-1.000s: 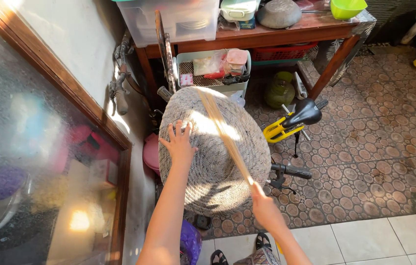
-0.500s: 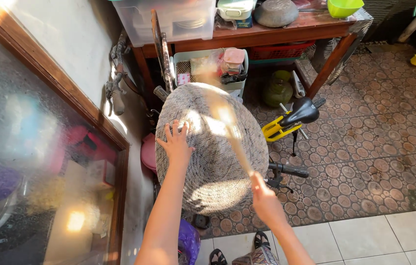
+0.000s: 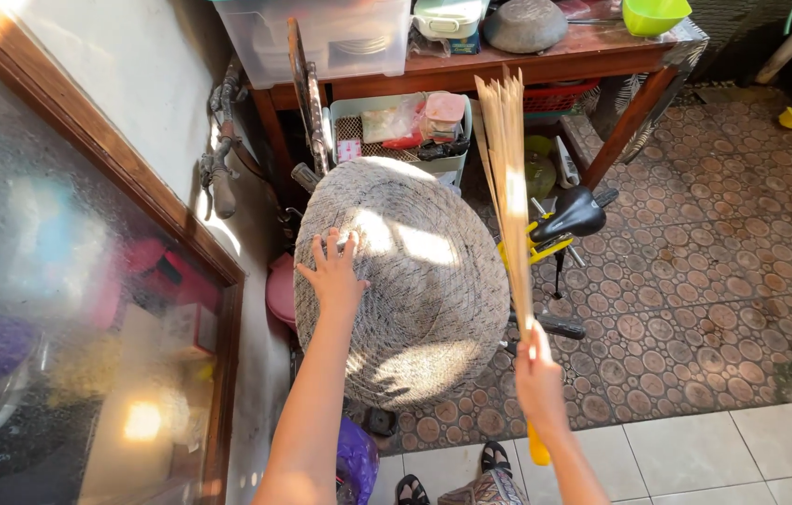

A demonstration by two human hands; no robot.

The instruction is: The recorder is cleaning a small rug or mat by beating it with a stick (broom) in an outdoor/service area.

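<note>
A large round grey woven mat (image 3: 410, 281) stands on edge in front of me, tilted a little. My left hand (image 3: 332, 273) rests flat on its left side, fingers spread. My right hand (image 3: 538, 369) grips the lower end of a bundle of thin straw-coloured broom sticks (image 3: 506, 178) with a yellow end showing below the fist. The bundle points up and away, just to the right of the mat, not touching it.
A wooden table (image 3: 546, 58) at the back carries a clear plastic box (image 3: 321, 33), a grey bowl (image 3: 524, 22) and a green bowl (image 3: 653, 13). Under it sit a crate of packets (image 3: 401, 122) and a small yellow bicycle (image 3: 564, 224). A frosted window (image 3: 59, 281) fills the left.
The broom sticks were lying across the mat's face; now they are lifted up and to the right, clear of it. My left hand stays on the mat.
</note>
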